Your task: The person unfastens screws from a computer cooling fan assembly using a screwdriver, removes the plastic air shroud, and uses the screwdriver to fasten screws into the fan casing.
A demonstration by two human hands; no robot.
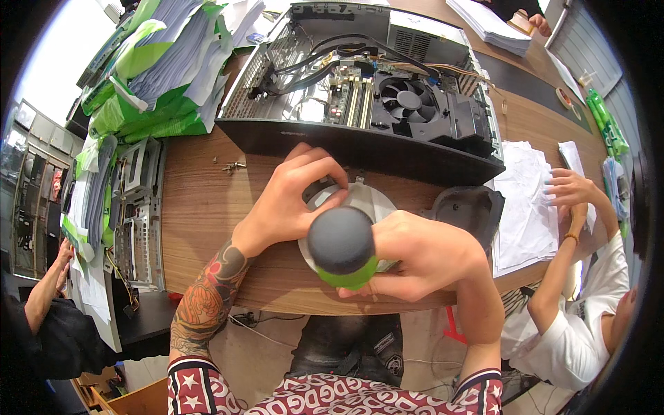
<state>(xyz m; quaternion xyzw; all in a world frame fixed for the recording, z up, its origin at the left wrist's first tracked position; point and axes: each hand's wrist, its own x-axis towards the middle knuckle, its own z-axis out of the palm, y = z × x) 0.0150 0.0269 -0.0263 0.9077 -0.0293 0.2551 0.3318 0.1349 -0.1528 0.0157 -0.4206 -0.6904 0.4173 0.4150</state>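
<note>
My right hand [422, 256] is wrapped round a screwdriver [340, 241], whose thick black and green handle points up at me. Its shaft and tip are hidden below the handle. My left hand [294, 190] is beside it, with thumb and forefinger brought together over a round whitish part [379, 202] on the table. Whatever lies between those fingers is hidden. The backs of its other fingers lie close to the black front of an opened computer case [311, 143]. A fan [408, 101], memory slots and cables show inside the case.
Small screws [232, 167] lie left of my left hand. A black plastic part [462, 211] and crumpled white papers [523, 200] are at right, where a co-worker's hands [573, 188] rest. Paper stacks in green wrapping [155, 76] and a metal chassis [138, 228] stand left.
</note>
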